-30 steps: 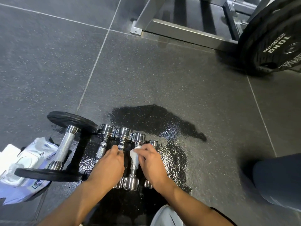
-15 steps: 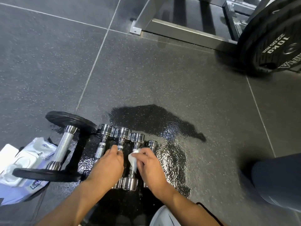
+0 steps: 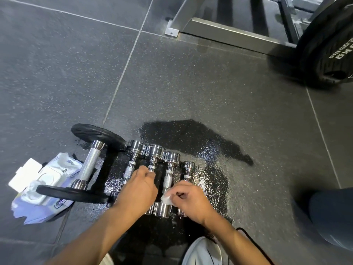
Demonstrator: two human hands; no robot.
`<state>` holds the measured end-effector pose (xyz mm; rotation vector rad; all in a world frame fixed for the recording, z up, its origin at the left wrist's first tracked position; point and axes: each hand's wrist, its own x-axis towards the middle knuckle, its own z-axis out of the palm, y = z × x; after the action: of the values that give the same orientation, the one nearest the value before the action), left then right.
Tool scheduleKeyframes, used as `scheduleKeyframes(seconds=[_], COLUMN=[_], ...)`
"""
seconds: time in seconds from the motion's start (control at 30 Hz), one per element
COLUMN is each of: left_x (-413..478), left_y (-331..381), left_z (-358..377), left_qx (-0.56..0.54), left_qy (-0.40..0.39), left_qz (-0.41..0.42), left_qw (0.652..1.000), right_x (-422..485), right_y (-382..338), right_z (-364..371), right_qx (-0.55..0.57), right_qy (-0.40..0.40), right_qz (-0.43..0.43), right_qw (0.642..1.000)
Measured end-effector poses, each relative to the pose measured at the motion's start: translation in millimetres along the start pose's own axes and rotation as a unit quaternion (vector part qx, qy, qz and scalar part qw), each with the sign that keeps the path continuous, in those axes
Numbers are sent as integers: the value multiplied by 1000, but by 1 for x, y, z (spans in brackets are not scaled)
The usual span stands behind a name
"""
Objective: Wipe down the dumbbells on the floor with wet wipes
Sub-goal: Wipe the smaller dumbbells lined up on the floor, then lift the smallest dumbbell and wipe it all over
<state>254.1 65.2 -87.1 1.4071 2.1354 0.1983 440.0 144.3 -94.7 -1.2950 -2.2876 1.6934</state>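
Several small chrome dumbbells (image 3: 172, 157) lie side by side on the wet black floor. A larger dumbbell (image 3: 91, 161) with black plates lies left of them. My right hand (image 3: 193, 201) pinches a white wet wipe (image 3: 166, 198) against the near end of the third small dumbbell's handle. My left hand (image 3: 136, 190) rests on the handles of the two small dumbbells to its left, fingers curled over them. A wet wipes pack (image 3: 45, 185) with its lid open lies at the far left.
A shiny wet patch (image 3: 210, 150) spreads over the rubber floor tiles around the dumbbells. A metal rack base (image 3: 219, 28) and a black 10 kg plate (image 3: 328, 52) stand at the back right. My white shoe (image 3: 204, 251) and knee (image 3: 332, 215) are near.
My right hand has slid the wipe down the handle toward me, from near the far end to the near end. My left hand has stayed on the dumbbells.
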Motion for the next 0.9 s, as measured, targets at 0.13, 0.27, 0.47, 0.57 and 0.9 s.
scheduleKeyframes(seconds=[0.13,0.27,0.47,0.57,0.9], left_x=[-6,-5,0,-2,-4], left_y=[14,27,19,18,17], left_z=[-9,-17,-16,-14,-16], left_qx=[-147,-337,-387,-400,-412], left_qy=[-3,-55,-14,-19,5], left_qz=[4,-18,-64,-72,-87], left_qw=[989,940,920,914,907], right_x=[7,8,14,21,38], right_y=[-15,-25,-13,-8,5], right_z=[-20,-24,-31,-33,-18], right_qx=[222,292,169,-189,-354], right_qy=[52,-23,104,116,9], right_qz=[44,-12,112,186,215], right_qw=[973,956,974,957,910])
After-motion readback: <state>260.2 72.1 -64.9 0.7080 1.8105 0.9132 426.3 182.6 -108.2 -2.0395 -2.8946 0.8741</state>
